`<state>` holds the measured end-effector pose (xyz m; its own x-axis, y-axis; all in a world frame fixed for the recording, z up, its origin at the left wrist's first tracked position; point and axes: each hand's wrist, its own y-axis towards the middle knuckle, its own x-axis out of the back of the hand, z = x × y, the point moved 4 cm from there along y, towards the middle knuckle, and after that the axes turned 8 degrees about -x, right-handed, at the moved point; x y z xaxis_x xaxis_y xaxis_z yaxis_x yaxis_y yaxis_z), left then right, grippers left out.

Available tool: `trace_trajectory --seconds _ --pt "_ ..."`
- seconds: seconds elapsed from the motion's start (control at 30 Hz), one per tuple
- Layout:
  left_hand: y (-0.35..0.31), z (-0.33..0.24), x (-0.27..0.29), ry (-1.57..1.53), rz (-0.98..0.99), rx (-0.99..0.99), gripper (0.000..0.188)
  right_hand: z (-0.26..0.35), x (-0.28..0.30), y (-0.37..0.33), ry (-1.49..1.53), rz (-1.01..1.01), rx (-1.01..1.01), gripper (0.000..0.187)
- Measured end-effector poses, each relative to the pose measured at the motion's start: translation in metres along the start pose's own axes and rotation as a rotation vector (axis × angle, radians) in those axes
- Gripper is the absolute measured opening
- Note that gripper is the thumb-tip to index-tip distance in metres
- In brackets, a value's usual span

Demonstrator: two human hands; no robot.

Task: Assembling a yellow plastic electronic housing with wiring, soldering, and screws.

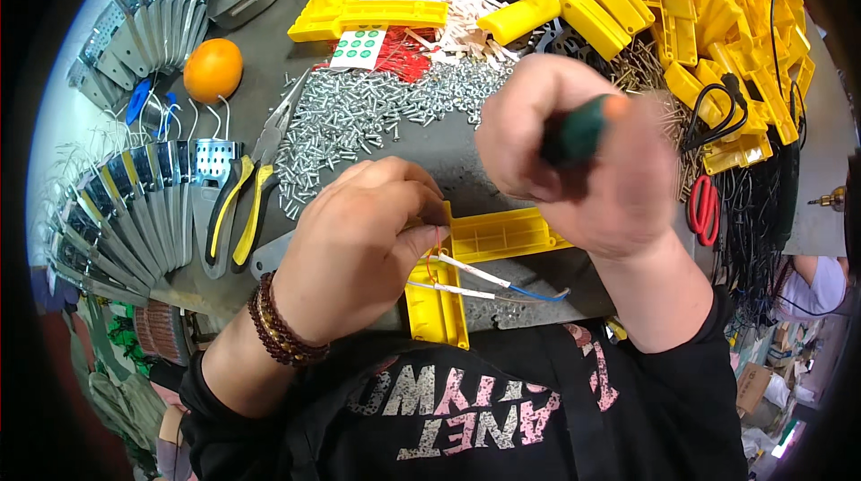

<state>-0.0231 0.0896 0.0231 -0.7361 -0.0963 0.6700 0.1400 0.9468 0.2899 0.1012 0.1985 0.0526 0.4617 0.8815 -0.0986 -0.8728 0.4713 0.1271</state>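
My left hand point(359, 230), with a beaded bracelet on its wrist, is closed at the corner of an L-shaped yellow plastic housing point(507, 234), thumb and fingertips pressed together there. Thin red wire point(432, 267) shows under the thumb. Two white-sleeved wires point(475, 275), one ending in blue, run out of the housing to the right. Above the housing's right end, my right hand point(583, 167) is wrapped round a dark green handle with an orange end, apparently a screwdriver point(574, 133). Motion blurs it, and its tip is hidden.
Loose screws point(359, 113) spread beyond my hands. Yellow-handled pliers point(238, 212) and fanned metal blades point(126, 221) lie left, near an orange point(213, 71). Yellow housings point(708, 23) pile up at far right, above red-handled scissors point(704, 210) and black cables point(749, 212).
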Motion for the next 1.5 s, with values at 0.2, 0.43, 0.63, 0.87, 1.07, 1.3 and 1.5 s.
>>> trace_trajectory --seconds 0.2,0.43,0.63,0.87,1.07,1.3,1.5 --pt "0.002 -0.002 0.000 -0.006 -0.120 -0.016 0.015 0.003 -0.004 -0.009 0.169 0.004 -0.024 0.066" --pt "0.000 0.003 -0.003 -0.094 -0.122 -0.043 0.015 -0.004 -0.017 -0.013 0.496 0.146 0.028 0.043" --pt "0.005 -0.008 0.002 -0.028 -0.041 -0.073 0.015 -0.001 -0.023 -0.015 0.754 0.279 0.080 0.026" --pt "-0.003 0.006 -0.007 0.043 -0.054 0.018 0.017 0.005 -0.027 -0.018 0.337 0.154 -0.119 0.061" --pt "-0.002 0.003 -0.003 0.014 -0.072 -0.063 0.017 -0.002 -0.034 -0.017 0.261 0.150 -0.063 0.068" --pt "-0.001 -0.001 0.000 0.055 -0.048 -0.031 0.016 -0.003 -0.038 -0.013 0.234 0.203 -0.013 0.063" --pt "-0.005 0.001 -0.001 0.035 -0.155 -0.062 0.015 -0.002 -0.033 -0.021 0.211 0.249 0.006 0.057"
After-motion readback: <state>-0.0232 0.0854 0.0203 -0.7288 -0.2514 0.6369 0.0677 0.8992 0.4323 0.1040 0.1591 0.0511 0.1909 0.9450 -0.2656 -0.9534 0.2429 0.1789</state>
